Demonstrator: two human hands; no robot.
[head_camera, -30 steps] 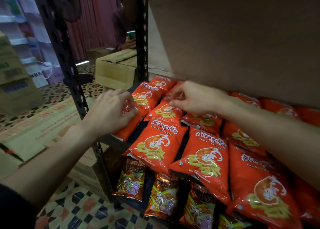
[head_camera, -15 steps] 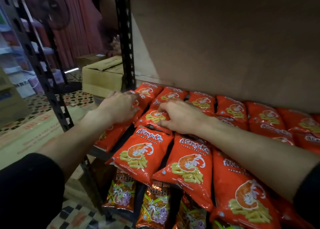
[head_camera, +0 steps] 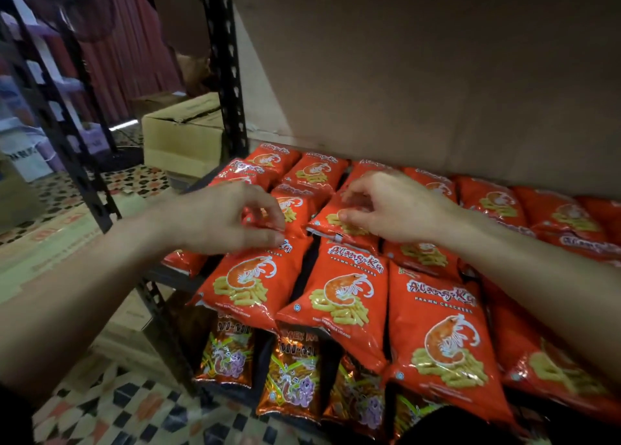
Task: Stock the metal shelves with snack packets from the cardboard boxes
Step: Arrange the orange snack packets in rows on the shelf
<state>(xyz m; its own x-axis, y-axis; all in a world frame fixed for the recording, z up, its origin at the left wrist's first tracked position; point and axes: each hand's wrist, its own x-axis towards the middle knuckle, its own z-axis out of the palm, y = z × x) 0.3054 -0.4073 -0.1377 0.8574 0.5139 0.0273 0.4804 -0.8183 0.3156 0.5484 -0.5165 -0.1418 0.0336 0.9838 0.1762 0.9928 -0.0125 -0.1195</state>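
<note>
Metal shelf: red Alang-Ku Prawn Crackers packets; Mi-Mi packs below

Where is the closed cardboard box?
Head view, upper left: the cardboard box sits just left of the black shelf post, beyond the left hand.

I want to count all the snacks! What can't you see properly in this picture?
Head view only.
- The left hand and right hand cover what lies beneath; their grip is unclear.
- The dark packets: tops hidden by the red packets.
- The cardboard box: partly behind the shelf post, contents unseen.
</note>
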